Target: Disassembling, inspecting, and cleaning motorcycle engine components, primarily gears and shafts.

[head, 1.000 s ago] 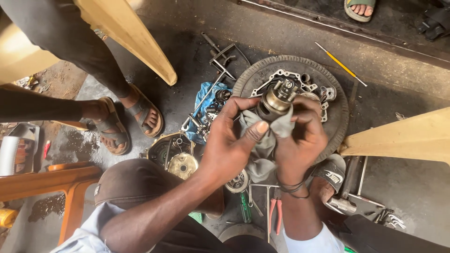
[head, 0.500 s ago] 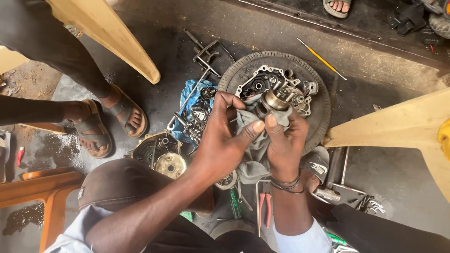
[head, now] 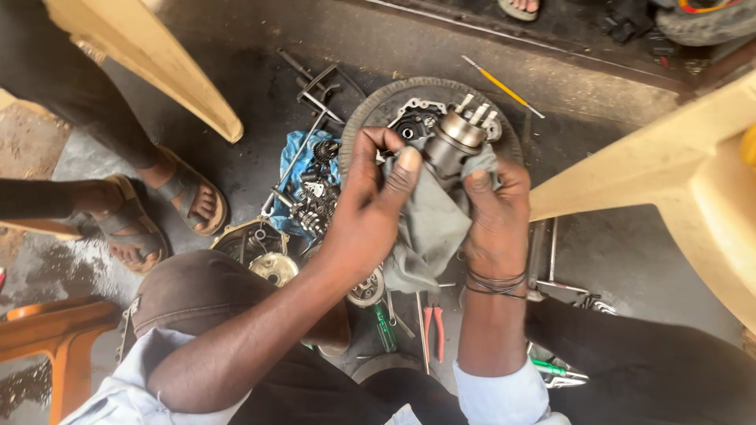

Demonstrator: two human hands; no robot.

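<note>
At the far left, another person's sandalled feet (head: 161,212) stand on the dark concrete floor (head: 614,260), near a round brass-coloured engine cover (head: 256,256). Just right of it, a crumpled blue cloth (head: 303,149) carries small dark gears (head: 319,197). The left hand (head: 370,208) has its fingers (head: 405,169) clenched on a grey rag (head: 429,228), thumb pressed flat near the top. The rag wraps the lower part of a cylindrical metal engine part with short studs (head: 461,134), held above a round black toothed disc (head: 370,114) on the floor. The right hand (head: 496,216) grasps the rag-wrapped part from the other side. Red-handled pliers (head: 433,327) lie below. A yellow-handled screwdriver (head: 504,86) lies beyond the disc.
</note>
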